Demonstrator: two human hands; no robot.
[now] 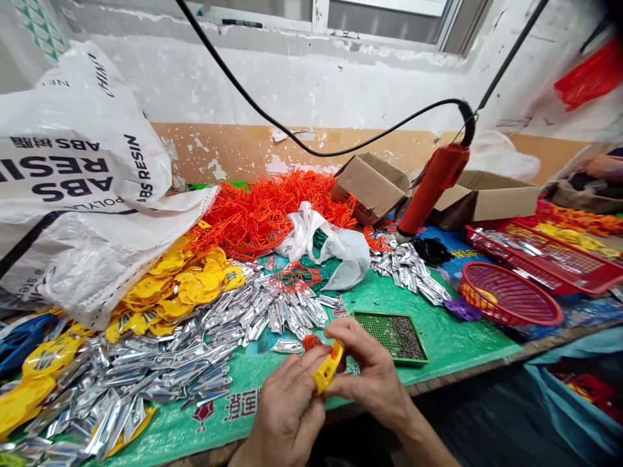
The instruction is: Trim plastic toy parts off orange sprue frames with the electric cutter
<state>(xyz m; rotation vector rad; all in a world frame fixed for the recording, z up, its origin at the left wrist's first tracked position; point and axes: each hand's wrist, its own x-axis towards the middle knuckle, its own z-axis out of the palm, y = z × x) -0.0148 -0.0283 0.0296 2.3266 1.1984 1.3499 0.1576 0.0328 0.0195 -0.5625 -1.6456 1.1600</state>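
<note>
Over the front edge of the table, both of my hands are closed around a small yellow plastic part with an orange piece against it. My left hand grips it from the left, its fingers lying across the orange piece. From the right, my right hand pinches the yellow part between thumb and fingers. The fingers cover much of both pieces. Just behind my right hand lies a green mesh tray with small dark metal pieces. Silvery metal blades are heaped behind and left of my hands.
An orange electric screwdriver hangs from a black cable at the right. Yellow parts spill from a white sack. Orange plastic frames are piled at the back near cardboard boxes. Red baskets stand right.
</note>
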